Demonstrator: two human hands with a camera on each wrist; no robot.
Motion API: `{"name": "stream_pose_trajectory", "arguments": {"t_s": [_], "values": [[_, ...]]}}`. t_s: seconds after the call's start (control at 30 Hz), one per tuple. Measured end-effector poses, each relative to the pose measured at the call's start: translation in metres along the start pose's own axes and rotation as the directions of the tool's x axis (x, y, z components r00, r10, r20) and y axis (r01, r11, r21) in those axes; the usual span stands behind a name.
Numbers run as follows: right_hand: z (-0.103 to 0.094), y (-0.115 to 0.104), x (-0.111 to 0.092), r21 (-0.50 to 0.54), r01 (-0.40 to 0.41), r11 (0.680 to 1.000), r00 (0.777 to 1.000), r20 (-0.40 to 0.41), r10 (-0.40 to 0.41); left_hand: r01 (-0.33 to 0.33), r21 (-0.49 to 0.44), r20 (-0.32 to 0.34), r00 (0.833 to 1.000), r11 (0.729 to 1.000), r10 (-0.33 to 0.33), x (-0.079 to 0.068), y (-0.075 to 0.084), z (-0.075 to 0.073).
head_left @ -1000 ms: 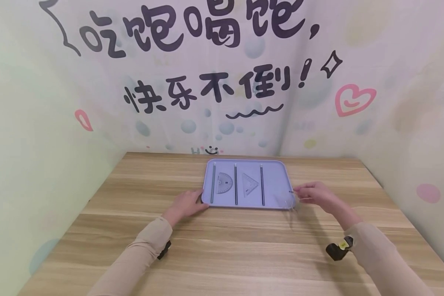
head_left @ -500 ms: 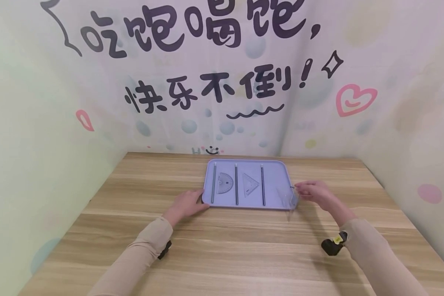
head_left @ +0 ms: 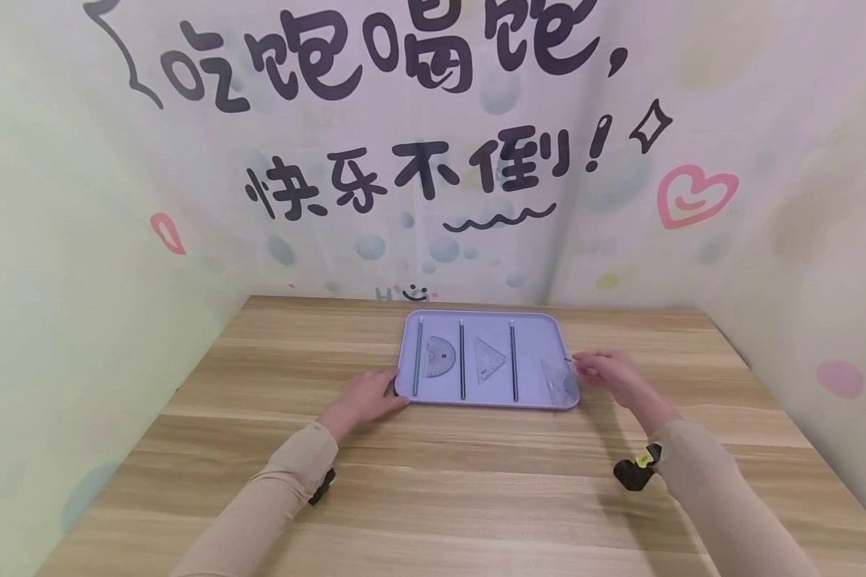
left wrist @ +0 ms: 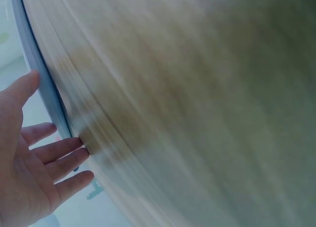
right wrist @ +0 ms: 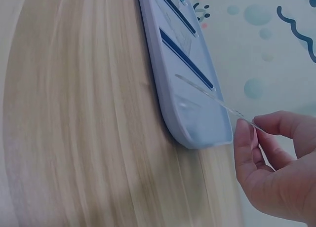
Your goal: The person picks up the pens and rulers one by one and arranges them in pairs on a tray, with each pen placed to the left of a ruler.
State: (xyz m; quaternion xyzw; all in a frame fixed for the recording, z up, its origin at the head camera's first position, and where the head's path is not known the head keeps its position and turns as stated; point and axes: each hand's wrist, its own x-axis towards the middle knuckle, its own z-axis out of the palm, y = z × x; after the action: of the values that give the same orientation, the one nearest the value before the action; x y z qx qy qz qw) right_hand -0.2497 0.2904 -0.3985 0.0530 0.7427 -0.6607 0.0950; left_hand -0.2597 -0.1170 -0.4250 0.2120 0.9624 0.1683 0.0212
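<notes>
A lilac tray [head_left: 537,340] lies at the back of the table, holding three dark pencils [head_left: 514,362], a clear protractor [head_left: 440,357] and a clear set square [head_left: 489,361]. My left hand [head_left: 364,398] rests at the tray's front left corner; in the left wrist view its fingers [left wrist: 63,166] are fairly straight, with the thumb by the rim. Between thumb and fingertips, my right hand [head_left: 613,377] pinches a thin clear plastic piece [head_left: 559,380] above the tray's right end. The right wrist view shows that piece tilted, nearly edge-on; its full outline is hard to tell.
The wood-grain table [head_left: 476,489] stretches in front of the tray. A printed cloth wall [head_left: 375,264] stands close behind the tray, with side walls left and right. A black wrist camera [head_left: 635,473] hangs under the right forearm.
My right hand has moved slightly left and away from me, bringing the clear plastic piece from overhanging the tray's front right corner to over the tray. My left hand stays at its corner.
</notes>
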Motion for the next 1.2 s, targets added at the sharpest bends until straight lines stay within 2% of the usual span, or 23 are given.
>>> {"name": "stream_pose_trajectory", "arguments": {"t_s": [0.43,0.9,1.2], "values": [[0.011,-0.006,0.007,0.099,-0.015,0.995,0.999,-0.033,0.018,-0.001,0.007,0.005,1.000,1.000,0.001,0.000,0.001,0.001],[0.017,-0.004,0.019,0.055,-0.009,0.998,0.993,-0.119,0.015,0.000,0.012,0.002,1.000,1.000,0.000,-0.001,-0.001,0.002],[0.022,-0.005,0.022,0.046,-0.008,0.999,0.990,-0.138,0.015,-0.005,0.009,-0.002,1.000,1.000,0.005,-0.001,-0.001,0.001]]}}
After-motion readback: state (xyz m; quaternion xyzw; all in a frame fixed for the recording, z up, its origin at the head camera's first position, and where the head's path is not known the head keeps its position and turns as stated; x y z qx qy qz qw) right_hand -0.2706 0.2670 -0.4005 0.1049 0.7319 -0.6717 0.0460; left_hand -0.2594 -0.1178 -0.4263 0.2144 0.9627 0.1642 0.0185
